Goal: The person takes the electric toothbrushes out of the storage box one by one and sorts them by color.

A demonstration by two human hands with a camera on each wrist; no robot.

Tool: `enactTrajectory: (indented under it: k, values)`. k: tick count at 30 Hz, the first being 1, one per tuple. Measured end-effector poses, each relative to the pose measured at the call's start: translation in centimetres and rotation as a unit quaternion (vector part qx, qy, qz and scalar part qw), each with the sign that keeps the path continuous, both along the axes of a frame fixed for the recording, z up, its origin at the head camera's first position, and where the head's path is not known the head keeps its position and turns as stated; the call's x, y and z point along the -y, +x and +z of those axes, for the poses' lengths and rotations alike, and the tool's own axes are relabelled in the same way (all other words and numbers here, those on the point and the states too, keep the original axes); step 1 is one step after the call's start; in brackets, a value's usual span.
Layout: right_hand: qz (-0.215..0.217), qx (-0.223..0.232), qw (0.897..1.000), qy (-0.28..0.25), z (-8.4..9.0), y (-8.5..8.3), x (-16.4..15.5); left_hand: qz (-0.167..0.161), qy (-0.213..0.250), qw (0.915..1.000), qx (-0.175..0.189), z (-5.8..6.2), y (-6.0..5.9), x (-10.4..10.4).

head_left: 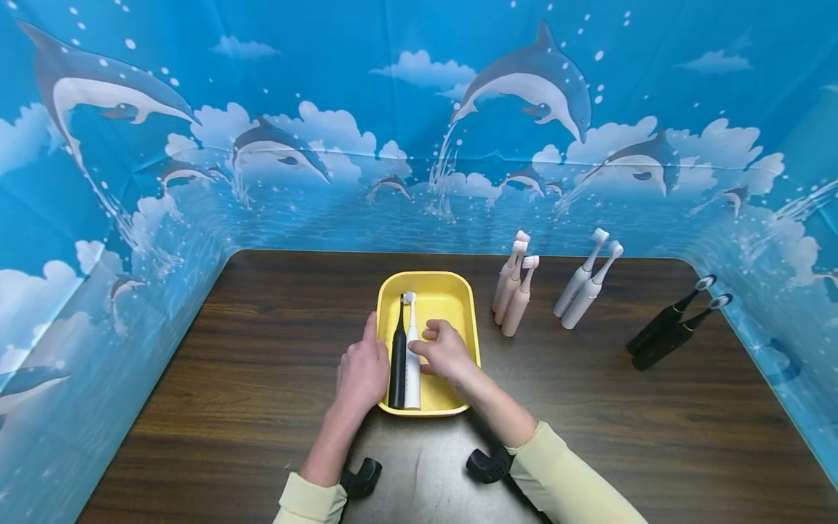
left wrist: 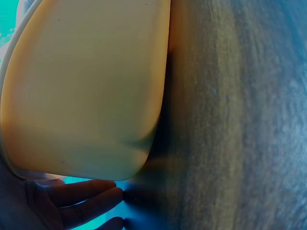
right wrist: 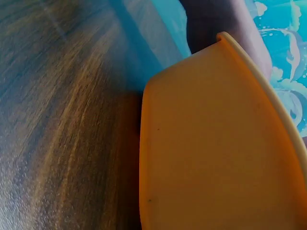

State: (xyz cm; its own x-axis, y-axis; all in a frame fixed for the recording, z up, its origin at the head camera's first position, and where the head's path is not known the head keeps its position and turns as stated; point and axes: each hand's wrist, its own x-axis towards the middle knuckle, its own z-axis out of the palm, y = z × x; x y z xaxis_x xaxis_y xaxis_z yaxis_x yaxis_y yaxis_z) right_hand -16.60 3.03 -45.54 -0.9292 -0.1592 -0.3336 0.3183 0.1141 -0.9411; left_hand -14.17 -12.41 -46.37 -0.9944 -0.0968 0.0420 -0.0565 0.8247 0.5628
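A yellow tray [head_left: 452, 291] stands mid-table. Inside it a black electric toothbrush [head_left: 397, 356] and a white one [head_left: 412, 367] lie side by side along the left wall, heads pointing away from me. My left hand [head_left: 362, 372] rests against the outside of the tray's left wall, thumb along the rim. Its relaxed fingers [left wrist: 81, 201] show beside the yellow wall [left wrist: 86, 86] in the left wrist view. My right hand [head_left: 444, 349] hovers inside the tray with loosely curled fingers, thumb touching the white toothbrush. The right wrist view shows only the tray's outer wall [right wrist: 211, 153] and tabletop.
On the dark wooden table [head_left: 262, 364], right of the tray, stand three pink toothbrushes [head_left: 517, 287], two grey-white ones [head_left: 585, 280] and two black ones [head_left: 674, 326]. Dolphin-print blue walls [head_left: 419, 109] close in the left, back and right sides.
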Motion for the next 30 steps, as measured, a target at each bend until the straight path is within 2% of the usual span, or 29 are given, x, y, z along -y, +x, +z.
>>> enactTrajectory:
  k: [7,15,22,26,30]
  values:
    - [0.049,-0.005,0.995,0.089,-0.1,0.0,0.5,0.001,-0.005,1.0000,-0.007,0.2,0.1,0.2]
    - [0.133,-0.027,0.986,0.101,-0.2,0.6,0.8,-0.002,-0.012,0.9998,-0.012,0.2,0.2,0.4]
    - [0.123,-0.056,0.983,0.122,0.1,0.6,0.5,-0.003,-0.008,0.9999,-0.008,0.1,0.0,0.3]
    - [0.103,-0.105,0.980,0.135,0.5,0.7,0.2,-0.003,-0.003,1.0000,0.002,0.1,0.0,0.1]
    - [0.071,-0.177,0.973,0.130,1.1,1.1,-0.4,0.000,-0.003,1.0000,-0.001,0.1,0.1,0.1]
